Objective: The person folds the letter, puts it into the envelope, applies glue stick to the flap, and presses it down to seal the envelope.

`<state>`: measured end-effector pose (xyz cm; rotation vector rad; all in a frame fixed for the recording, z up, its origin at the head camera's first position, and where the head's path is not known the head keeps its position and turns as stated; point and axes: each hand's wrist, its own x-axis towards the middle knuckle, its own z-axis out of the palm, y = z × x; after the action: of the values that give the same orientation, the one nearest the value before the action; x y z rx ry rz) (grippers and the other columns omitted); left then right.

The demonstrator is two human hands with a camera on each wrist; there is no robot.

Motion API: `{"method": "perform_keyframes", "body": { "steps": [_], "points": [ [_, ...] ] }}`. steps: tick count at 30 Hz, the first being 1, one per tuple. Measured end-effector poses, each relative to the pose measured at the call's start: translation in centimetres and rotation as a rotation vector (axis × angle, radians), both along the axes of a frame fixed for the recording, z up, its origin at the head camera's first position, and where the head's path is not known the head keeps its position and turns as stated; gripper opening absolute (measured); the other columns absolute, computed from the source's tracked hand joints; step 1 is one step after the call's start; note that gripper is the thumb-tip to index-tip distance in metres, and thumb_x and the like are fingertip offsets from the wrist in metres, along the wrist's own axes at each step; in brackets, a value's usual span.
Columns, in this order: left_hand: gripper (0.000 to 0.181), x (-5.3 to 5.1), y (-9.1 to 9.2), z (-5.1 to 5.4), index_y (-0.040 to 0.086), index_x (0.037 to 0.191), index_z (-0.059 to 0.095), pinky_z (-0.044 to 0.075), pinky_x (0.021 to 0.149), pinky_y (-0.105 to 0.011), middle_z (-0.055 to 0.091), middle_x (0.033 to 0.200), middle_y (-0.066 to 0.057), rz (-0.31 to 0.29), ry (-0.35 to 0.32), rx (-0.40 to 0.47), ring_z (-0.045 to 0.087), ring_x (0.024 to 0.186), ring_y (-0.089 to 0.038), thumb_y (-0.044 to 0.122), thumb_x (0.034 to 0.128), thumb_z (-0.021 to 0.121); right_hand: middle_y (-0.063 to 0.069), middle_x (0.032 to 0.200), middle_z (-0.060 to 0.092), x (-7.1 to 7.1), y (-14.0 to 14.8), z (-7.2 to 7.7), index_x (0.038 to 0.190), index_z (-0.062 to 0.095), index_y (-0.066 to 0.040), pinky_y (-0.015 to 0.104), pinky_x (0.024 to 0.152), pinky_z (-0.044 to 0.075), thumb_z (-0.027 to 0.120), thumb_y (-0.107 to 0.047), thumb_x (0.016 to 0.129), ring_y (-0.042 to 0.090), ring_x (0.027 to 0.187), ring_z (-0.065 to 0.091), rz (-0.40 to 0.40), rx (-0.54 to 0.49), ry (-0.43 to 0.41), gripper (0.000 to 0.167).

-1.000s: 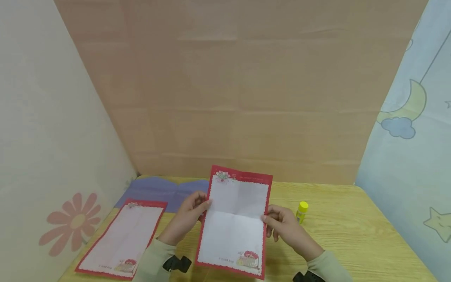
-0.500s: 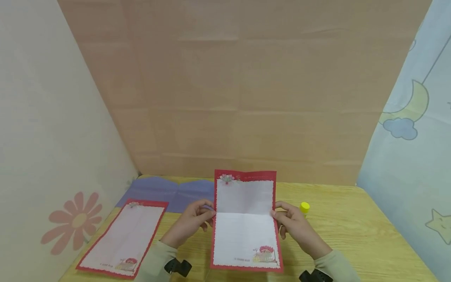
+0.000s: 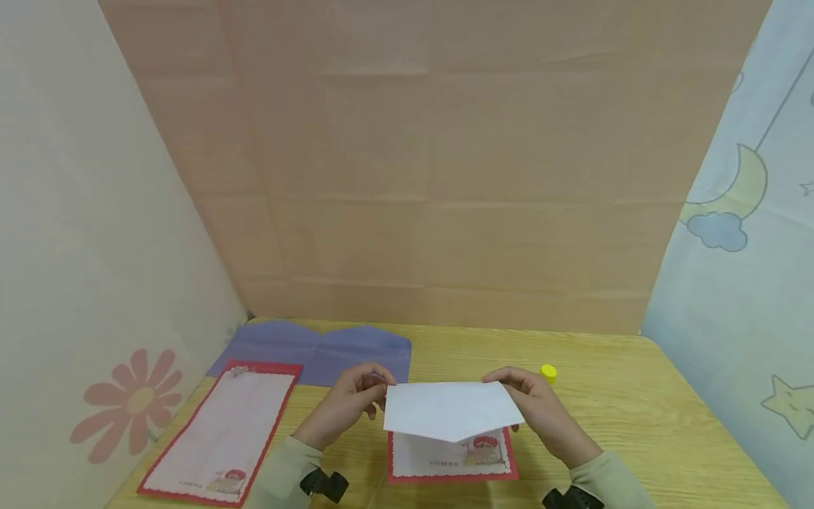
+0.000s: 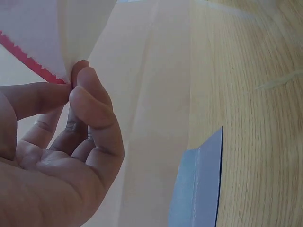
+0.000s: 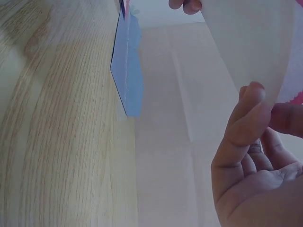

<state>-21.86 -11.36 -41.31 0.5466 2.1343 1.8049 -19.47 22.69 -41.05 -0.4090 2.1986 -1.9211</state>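
Observation:
A sheet of red-bordered letter paper (image 3: 453, 410) is folded across its middle, its plain white back on the upper flap and a printed corner showing below. My left hand (image 3: 352, 399) pinches its left edge at the crease; in the left wrist view thumb and fingers meet on the paper (image 4: 35, 33). At the other end of the crease, my right hand (image 3: 537, 406) pinches the right edge, as the right wrist view shows with the paper (image 5: 255, 38) between thumb and fingers. The sheet is held above the table.
A second red-bordered sheet (image 3: 222, 431) lies flat on the left. Behind it, purple-blue envelopes (image 3: 318, 352) lie side by side. A yellow-capped glue stick (image 3: 548, 372) stands beyond my right hand, mostly hidden. Paper-covered walls enclose the wooden table (image 3: 636, 410).
The sheet, held open earlier, is now folded at its middle, with its top half bent down toward me. Both hands have shifted slightly right and still pinch its edges.

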Motion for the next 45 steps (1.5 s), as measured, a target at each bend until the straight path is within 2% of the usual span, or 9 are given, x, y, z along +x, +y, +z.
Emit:
{"method": "perform_keyframes", "body": {
  "steps": [4, 8, 12, 15, 22, 26, 31, 37, 45],
  "points": [
    [0.017, 0.0, 0.1, -0.1, 0.007, 0.113, 0.064, 0.052, 0.069, -0.037, 0.059, 0.093, -0.018, 0.011, 0.002, -0.012, 0.060, 0.089, -0.036, 0.016, 0.1043, 0.053, 0.001, 0.108, 0.071, 0.0, -0.1, 0.0, 0.127, 0.058, 0.008, 0.032, 0.065, 0.057, 0.055, -0.025, 0.104, 0.015, 0.082, 0.069, -0.001, 0.007, -0.010, 0.040],
    [0.023, -0.1, 0.2, -0.2, 0.007, 0.115, 0.067, 0.053, 0.071, -0.040, 0.063, 0.095, -0.012, 0.027, -0.001, -0.035, 0.061, 0.091, -0.039, 0.023, 0.1034, 0.056, 0.004, 0.091, 0.064, 0.1, -0.1, 0.1, 0.127, 0.060, 0.008, 0.029, 0.054, 0.051, 0.053, -0.019, 0.104, 0.012, 0.069, 0.058, -0.030, 0.030, -0.013, 0.036],
    [0.026, -0.2, 0.3, -0.4, 0.008, 0.116, 0.068, 0.054, 0.071, -0.043, 0.066, 0.096, -0.008, 0.041, 0.007, -0.046, 0.061, 0.091, -0.040, 0.027, 0.1005, 0.061, 0.008, 0.092, 0.056, 0.2, -0.1, 0.2, 0.127, 0.061, 0.007, 0.028, 0.053, 0.050, 0.048, -0.011, 0.103, 0.014, 0.068, 0.054, -0.050, 0.040, -0.010, 0.033],
    [0.027, -0.2, 0.4, -0.5, 0.008, 0.117, 0.067, 0.052, 0.067, -0.040, 0.067, 0.096, -0.007, 0.047, 0.013, -0.043, 0.062, 0.091, -0.040, 0.028, 0.0983, 0.065, 0.010, 0.096, 0.054, 0.3, -0.1, 0.3, 0.127, 0.062, 0.006, 0.027, 0.053, 0.049, 0.048, -0.010, 0.102, 0.015, 0.070, 0.057, -0.056, 0.039, -0.013, 0.033],
    [0.030, -0.1, 0.7, -0.5, 0.007, 0.120, 0.064, 0.044, 0.059, -0.032, 0.068, 0.093, -0.007, 0.040, 0.005, -0.023, 0.064, 0.084, -0.041, 0.027, 0.0972, 0.067, 0.008, 0.086, 0.060, 0.4, -0.4, 0.5, 0.127, 0.057, 0.007, 0.027, 0.051, 0.050, 0.055, -0.012, 0.101, 0.020, 0.070, 0.061, -0.062, 0.045, -0.006, 0.033],
    [0.030, 0.0, 0.9, -0.4, 0.005, 0.119, 0.066, 0.045, 0.060, -0.031, 0.067, 0.093, -0.007, 0.022, -0.008, -0.011, 0.065, 0.084, -0.039, 0.026, 0.0985, 0.065, 0.008, 0.080, 0.061, 0.6, -0.9, 0.8, 0.121, 0.050, 0.006, 0.026, 0.049, 0.049, 0.057, -0.008, 0.099, 0.023, 0.067, 0.063, -0.068, 0.021, 0.018, 0.028],
    [0.033, 0.2, 1.3, -0.3, 0.003, 0.127, 0.065, 0.046, 0.060, -0.028, 0.067, 0.092, -0.008, 0.005, -0.030, 0.020, 0.066, 0.081, -0.030, 0.022, 0.1003, 0.062, 0.008, 0.077, 0.059, 0.7, -2.0, 1.3, 0.116, 0.046, 0.005, 0.024, 0.047, 0.049, 0.058, -0.005, 0.096, 0.021, 0.063, 0.064, -0.047, -0.006, 0.063, 0.025],
    [0.037, 0.6, 2.2, 0.1, 0.001, 0.133, 0.061, 0.044, 0.057, -0.027, 0.067, 0.092, -0.007, -0.021, -0.032, 0.033, 0.065, 0.078, -0.022, 0.020, 0.1015, 0.060, 0.007, 0.080, 0.060, 0.7, -3.4, 1.5, 0.115, 0.047, 0.006, 0.022, 0.046, 0.047, 0.059, -0.004, 0.096, 0.020, 0.062, 0.065, -0.001, -0.012, 0.107, 0.025],
    [0.035, 0.9, 3.3, 0.3, 0.006, 0.132, 0.064, 0.043, 0.055, -0.026, 0.069, 0.099, -0.008, -0.037, 0.010, 0.011, 0.065, 0.081, -0.029, 0.022, 0.1016, 0.060, 0.019, 0.100, 0.063, 1.3, -5.3, 1.4, 0.113, 0.053, 0.001, 0.023, 0.046, 0.045, 0.062, -0.004, 0.095, 0.021, 0.062, 0.063, -0.087, 0.082, 0.123, 0.020]
  ]
}}
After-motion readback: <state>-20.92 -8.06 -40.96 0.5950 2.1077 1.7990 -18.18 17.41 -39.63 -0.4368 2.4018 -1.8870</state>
